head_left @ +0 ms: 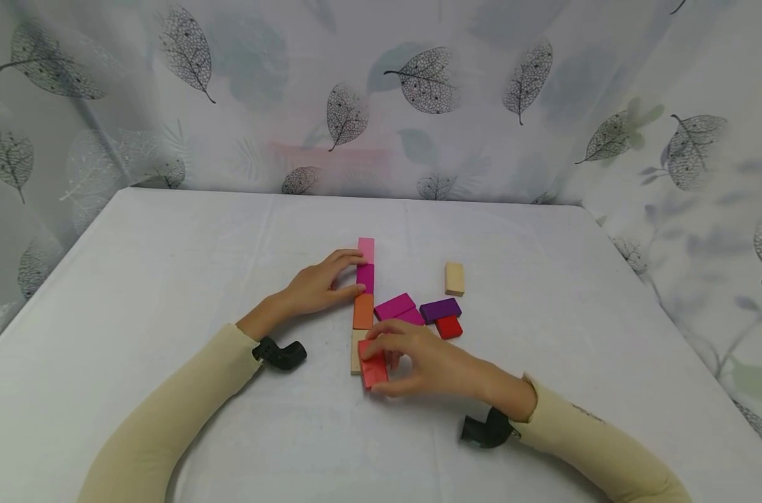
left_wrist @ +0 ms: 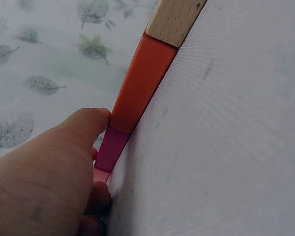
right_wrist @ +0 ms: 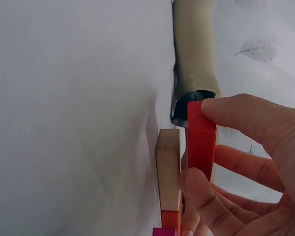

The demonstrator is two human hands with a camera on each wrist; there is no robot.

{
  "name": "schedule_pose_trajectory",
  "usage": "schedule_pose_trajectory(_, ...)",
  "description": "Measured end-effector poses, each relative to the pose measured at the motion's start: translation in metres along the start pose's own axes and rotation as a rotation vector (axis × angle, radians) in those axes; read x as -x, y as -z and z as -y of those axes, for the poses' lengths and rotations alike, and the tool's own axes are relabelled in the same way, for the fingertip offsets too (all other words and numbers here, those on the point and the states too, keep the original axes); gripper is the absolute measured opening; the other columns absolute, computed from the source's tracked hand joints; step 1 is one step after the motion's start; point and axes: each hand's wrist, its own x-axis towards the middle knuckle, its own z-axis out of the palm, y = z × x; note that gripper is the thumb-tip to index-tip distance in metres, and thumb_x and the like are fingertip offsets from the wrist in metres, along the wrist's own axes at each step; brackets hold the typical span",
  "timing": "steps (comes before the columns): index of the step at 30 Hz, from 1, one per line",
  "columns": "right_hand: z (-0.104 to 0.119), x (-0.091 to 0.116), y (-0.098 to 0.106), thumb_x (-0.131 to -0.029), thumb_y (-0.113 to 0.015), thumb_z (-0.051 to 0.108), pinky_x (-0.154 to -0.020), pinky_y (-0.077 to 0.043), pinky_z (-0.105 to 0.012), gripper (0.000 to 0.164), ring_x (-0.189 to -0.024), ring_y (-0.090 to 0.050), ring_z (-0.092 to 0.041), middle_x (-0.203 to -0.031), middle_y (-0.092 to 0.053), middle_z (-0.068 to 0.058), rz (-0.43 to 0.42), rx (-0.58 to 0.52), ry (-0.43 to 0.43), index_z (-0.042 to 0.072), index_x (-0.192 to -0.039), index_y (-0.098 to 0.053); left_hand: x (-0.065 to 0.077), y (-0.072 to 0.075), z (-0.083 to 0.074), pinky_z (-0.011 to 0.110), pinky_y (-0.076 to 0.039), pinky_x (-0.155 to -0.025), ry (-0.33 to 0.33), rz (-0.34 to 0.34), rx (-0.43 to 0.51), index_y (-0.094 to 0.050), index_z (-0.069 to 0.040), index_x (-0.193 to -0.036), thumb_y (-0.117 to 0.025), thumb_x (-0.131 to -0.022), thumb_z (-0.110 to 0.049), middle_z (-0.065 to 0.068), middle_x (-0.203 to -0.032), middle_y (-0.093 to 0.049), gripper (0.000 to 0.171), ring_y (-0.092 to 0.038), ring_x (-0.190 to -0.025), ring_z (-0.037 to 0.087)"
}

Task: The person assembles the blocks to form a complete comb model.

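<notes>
My right hand (head_left: 434, 360) pinches a red wooden block (head_left: 374, 368) between thumb and fingertips. In the right wrist view the red block (right_wrist: 200, 152) is held just beside a plain wood block (right_wrist: 168, 169), overlapping it in the head view. That plain block is the near end of a straight row, followed by an orange block (head_left: 364, 312), a magenta block (head_left: 367, 278) and a pink block (head_left: 366, 249). My left hand (head_left: 314, 285) rests along the row's left side, thumb near the orange-magenta joint (left_wrist: 119, 129) and fingers by the pink block.
Right of the row lie two magenta blocks (head_left: 396, 305), a purple block (head_left: 440, 310) and a small red block (head_left: 448, 327). Farther back sits another plain wood block (head_left: 455, 279). All are on a white-covered table (head_left: 230, 244), with leaf-patterned cloth (head_left: 261, 91) behind.
</notes>
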Motion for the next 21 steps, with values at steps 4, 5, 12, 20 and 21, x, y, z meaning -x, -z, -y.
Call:
schedule_pose_trajectory(4, 0.002, 0.000, -0.003, -0.083, -0.079, 0.023, -0.078, -0.051, -0.021, 0.039, -0.086, -0.058, -0.003, -0.126, -0.054, -0.004, 0.018, -0.019, 0.004, 0.013, -0.118, -0.067, 0.000, 0.000, 0.000, 0.034, -0.044, -0.071, -0.003, -0.002, -0.001, -0.045, -0.018, -0.144, -0.061, -0.095, -0.038, 0.004, -0.153, -0.035, 0.056, -0.051, -0.076, 0.014)
schedule_pose_trajectory(5, 0.003, 0.000, -0.004, -0.083, -0.079, 0.023, -0.078, -0.051, -0.021, 0.039, -0.086, -0.058, -0.003, -0.125, -0.053, -0.004, 0.023, -0.025, 0.007, 0.012, -0.118, -0.067, 0.000, 0.000, 0.000, 0.034, -0.043, -0.071, -0.005, -0.003, -0.002, -0.045, -0.018, -0.144, -0.061, -0.095, -0.038, 0.004, -0.153, -0.036, 0.056, -0.051, -0.076, 0.014)
schedule_pose_trajectory(12, 0.008, 0.002, -0.008, -0.083, -0.079, 0.024, -0.077, -0.051, -0.021, 0.039, -0.088, -0.057, -0.003, -0.127, -0.053, -0.004, 0.059, -0.027, 0.003, 0.014, -0.119, -0.067, 0.001, 0.000, 0.000, 0.032, -0.041, -0.067, -0.011, -0.011, 0.006, -0.046, -0.019, -0.144, -0.062, -0.094, -0.038, 0.002, -0.152, -0.036, 0.056, -0.049, -0.073, 0.013)
schedule_pose_trajectory(20, 0.013, 0.004, -0.012, -0.084, -0.078, 0.025, -0.078, -0.050, -0.019, 0.037, -0.088, -0.057, -0.004, -0.127, -0.052, -0.001, 0.082, -0.036, -0.002, 0.016, -0.118, -0.067, 0.000, -0.001, 0.002, 0.032, -0.041, -0.067, -0.009, -0.011, 0.007, -0.046, -0.019, -0.144, -0.062, -0.094, -0.039, 0.002, -0.153, -0.036, 0.056, -0.050, -0.074, 0.013)
schedule_pose_trajectory(21, 0.013, 0.005, -0.013, -0.084, -0.078, 0.025, -0.078, -0.050, -0.019, 0.037, -0.088, -0.057, -0.004, -0.127, -0.052, -0.001, 0.084, -0.035, 0.004, 0.016, -0.117, -0.066, 0.000, -0.001, 0.002, 0.032, -0.041, -0.067, -0.010, -0.011, 0.006, -0.046, -0.019, -0.144, -0.062, -0.094, -0.039, 0.002, -0.153, -0.036, 0.056, -0.050, -0.074, 0.013)
